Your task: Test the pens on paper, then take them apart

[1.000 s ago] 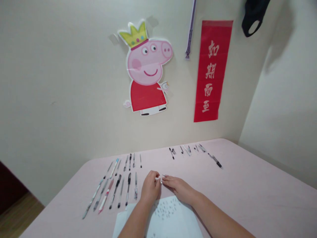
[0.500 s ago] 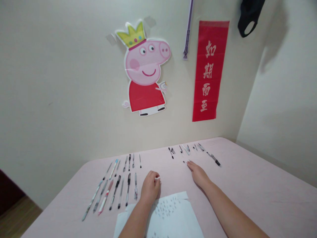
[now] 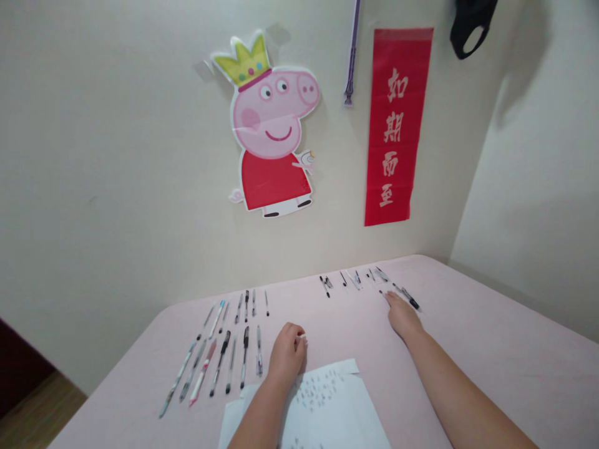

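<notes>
My right hand point(image 3: 403, 313) reaches to the far right of the table, its fingers together on a small dark-tipped pen part point(image 3: 381, 292). Just past those fingers lies a pen with a thick black end point(image 3: 412, 302). My left hand point(image 3: 287, 350) is curled in the middle of the table, beside the top of a written sheet of paper point(image 3: 344, 411). A bit of something white point(image 3: 302, 337) shows at its fingertips, too small to name. Near the wall lie several loose pen parts point(image 3: 324, 287), some black, some clear.
Several pens lie in two rows on the left, among them a red-and-white pen point(image 3: 203, 374) and a black-capped pen point(image 3: 244, 355). The pink table point(image 3: 496, 349) meets the wall at the back. A pig cutout point(image 3: 274, 178) and a red banner point(image 3: 393, 143) hang there.
My right hand has moved right and farther back with the small pen part, toward the black-ended pen. My left hand stays curled in about the same place. The view has shifted slightly.
</notes>
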Available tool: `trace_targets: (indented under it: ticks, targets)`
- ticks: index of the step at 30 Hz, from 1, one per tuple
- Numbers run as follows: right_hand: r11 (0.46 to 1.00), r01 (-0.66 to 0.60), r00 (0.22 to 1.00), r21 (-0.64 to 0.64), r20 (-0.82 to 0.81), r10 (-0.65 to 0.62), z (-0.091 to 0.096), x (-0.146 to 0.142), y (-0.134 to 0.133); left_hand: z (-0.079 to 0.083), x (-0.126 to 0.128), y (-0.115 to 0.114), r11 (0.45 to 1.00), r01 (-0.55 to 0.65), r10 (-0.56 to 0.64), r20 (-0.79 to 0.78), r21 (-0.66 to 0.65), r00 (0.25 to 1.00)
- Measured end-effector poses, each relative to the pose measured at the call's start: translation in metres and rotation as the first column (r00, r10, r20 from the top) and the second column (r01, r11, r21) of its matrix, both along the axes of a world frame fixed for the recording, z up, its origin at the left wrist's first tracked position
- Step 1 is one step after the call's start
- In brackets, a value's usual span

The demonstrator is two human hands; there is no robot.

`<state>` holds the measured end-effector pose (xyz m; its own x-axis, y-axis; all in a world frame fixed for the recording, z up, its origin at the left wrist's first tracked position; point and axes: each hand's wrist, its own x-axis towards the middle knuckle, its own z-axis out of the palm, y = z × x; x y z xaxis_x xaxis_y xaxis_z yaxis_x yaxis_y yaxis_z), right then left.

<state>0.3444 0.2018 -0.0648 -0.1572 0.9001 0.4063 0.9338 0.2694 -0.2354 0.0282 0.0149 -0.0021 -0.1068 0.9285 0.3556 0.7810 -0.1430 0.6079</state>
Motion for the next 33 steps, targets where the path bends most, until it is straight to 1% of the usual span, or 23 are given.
trace_targets:
  ticks: [4,10,13,16,24,28,30,33]
  targets:
    - [1.000,0.010,1.000,0.013,-0.009,-0.010,0.003,0.003,0.005,0.000,0.000,0.001,1.000,0.002,-0.002,-0.005,-0.011,1.000]
    - [1.000,0.003,0.999,0.025,-0.052,-0.001,-0.002,0.007,0.013,0.001,0.001,0.000,1.000,0.001,-0.001,0.000,-0.024,1.000]
    - [1.000,-0.002,0.999,0.023,-0.044,0.003,-0.003,0.007,0.013,0.001,0.002,0.000,1.000,0.003,-0.003,-0.007,-0.019,1.000]
    - [0.999,0.010,0.998,0.031,-0.058,-0.008,0.000,0.006,0.011,0.001,0.001,0.000,1.000,0.006,-0.006,-0.008,-0.008,1.000]
    - [0.998,0.048,0.999,0.051,0.017,-0.049,0.020,0.002,-0.006,-0.002,0.000,0.000,1.000,0.007,-0.007,-0.001,-0.011,1.000]
    - [0.995,0.057,0.998,0.088,0.017,-0.059,0.032,-0.001,-0.014,-0.002,0.000,0.000,1.000,0.006,-0.006,0.002,-0.022,1.000]
    - [0.992,0.029,0.999,0.121,0.027,-0.032,0.039,-0.004,-0.019,-0.001,0.000,0.000,1.000,0.005,-0.005,-0.001,-0.028,1.000]
    - [0.983,-0.082,0.996,0.162,0.035,0.077,0.049,-0.018,-0.030,0.000,0.000,0.000,0.999,0.007,-0.007,-0.013,-0.042,1.000]
